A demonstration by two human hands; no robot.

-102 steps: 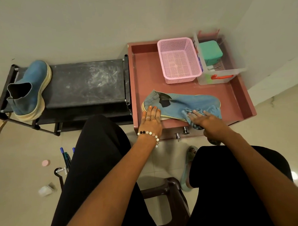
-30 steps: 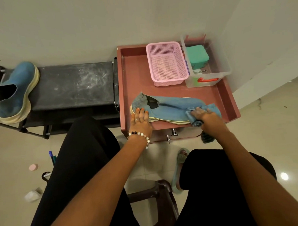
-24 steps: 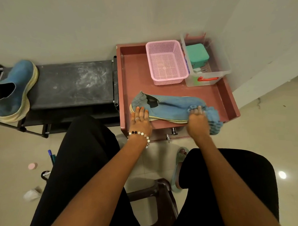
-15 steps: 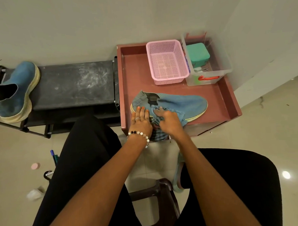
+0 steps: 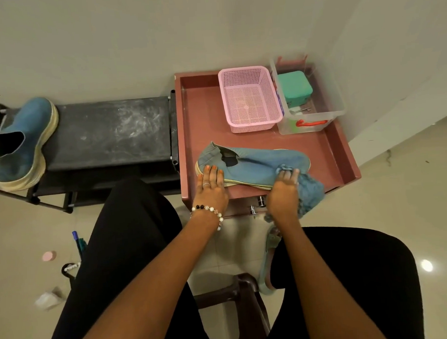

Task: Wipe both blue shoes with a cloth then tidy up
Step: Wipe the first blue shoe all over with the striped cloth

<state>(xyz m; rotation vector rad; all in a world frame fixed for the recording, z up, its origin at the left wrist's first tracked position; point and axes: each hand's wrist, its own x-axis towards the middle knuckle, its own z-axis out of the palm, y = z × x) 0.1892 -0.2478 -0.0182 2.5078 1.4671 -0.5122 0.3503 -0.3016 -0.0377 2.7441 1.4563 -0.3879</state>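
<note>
Blue suede fills the middle of my head view: one shoe lies on its side along the near edge of the reddish surface, heel to my left and toe to my right. My left hand rests flat on the heel end, its fingers straight and close together, pressing the shoe down. My right hand is at the toe end, its fingers curled over a bunched blue cloth, which touches the toe and spills past the front edge of the surface. At the back of that surface stand a pink basket and, just beside it on the right, a clear tub with a green box inside. The second shoe sits well apart on the far left end of a black rack, sole edge pale and opening towards me. My legs in black are below, and on the floor to my left lie a small pink disc and a crumpled white scrap.
</note>
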